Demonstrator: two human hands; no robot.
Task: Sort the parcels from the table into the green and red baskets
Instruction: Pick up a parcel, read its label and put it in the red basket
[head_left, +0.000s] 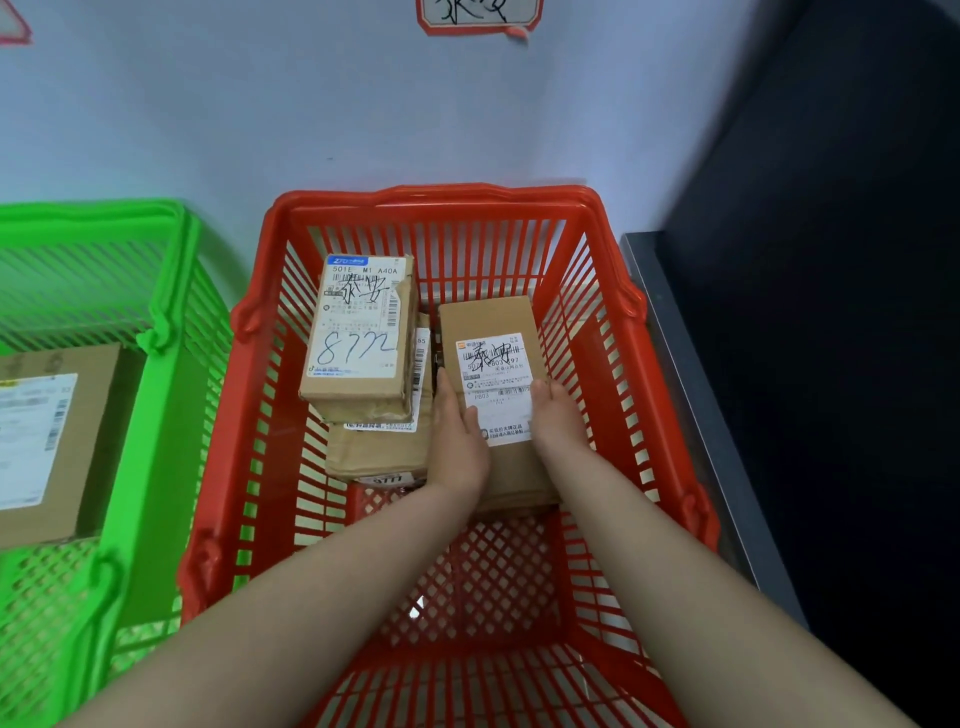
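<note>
Head view: left hand (458, 441) and right hand (558, 415) clasp one parcel (493, 322), fingers (445, 395) curled round its sides, inside red basket (436, 200).

The head view looks steeply down, close over the red basket (644, 364) against a wall (311, 104).

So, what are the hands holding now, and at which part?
The left hand and right hand grip one cardboard parcel by its two long sides, thumbs on top, inside the red basket.
</note>
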